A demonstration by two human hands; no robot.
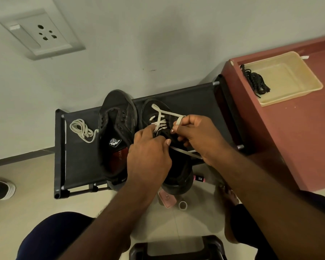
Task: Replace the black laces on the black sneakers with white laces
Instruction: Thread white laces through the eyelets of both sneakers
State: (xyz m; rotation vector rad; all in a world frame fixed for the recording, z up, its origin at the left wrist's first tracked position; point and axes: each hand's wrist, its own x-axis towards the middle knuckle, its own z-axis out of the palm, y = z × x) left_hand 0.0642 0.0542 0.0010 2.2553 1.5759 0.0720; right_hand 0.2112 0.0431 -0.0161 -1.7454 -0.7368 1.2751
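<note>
The left hand (148,156) is covering the tongue and near eyelets of the half-laced sneaker (178,180), so the lower rows are hiding from view. Its fingers are bending down onto the crossings of the white lace (160,121), with the fingertips touching them; whether they are pinching the lace I cannot tell. The sneaker's heel is hanging over the near edge of the black fabric rack (191,102), and the forearms are blocking part of that edge.

The right hand (197,136) is pinching a loop of the white lace, which is wrapping over its forefinger just right of the eyelets. From there one strand is running up to the toe-end eyelets. A second strand is trailing out from under the left thumb and passing beneath the right wrist.

The unlaced sneaker (118,106) is lying just left of the other, touching it, with its toe overhanging the rack's far edge. The spare white lace (82,129) is sitting coiled near the rack's left edge.

The black laces (255,81) are lying bunched in the left end of a cream tray (289,77) on a red-brown counter (298,137) beside the rack's right edge. Another shoe (0,187) is being cut off by the picture's left border. Small pink items on the floor beneath the rack are too blurred to identify.
</note>
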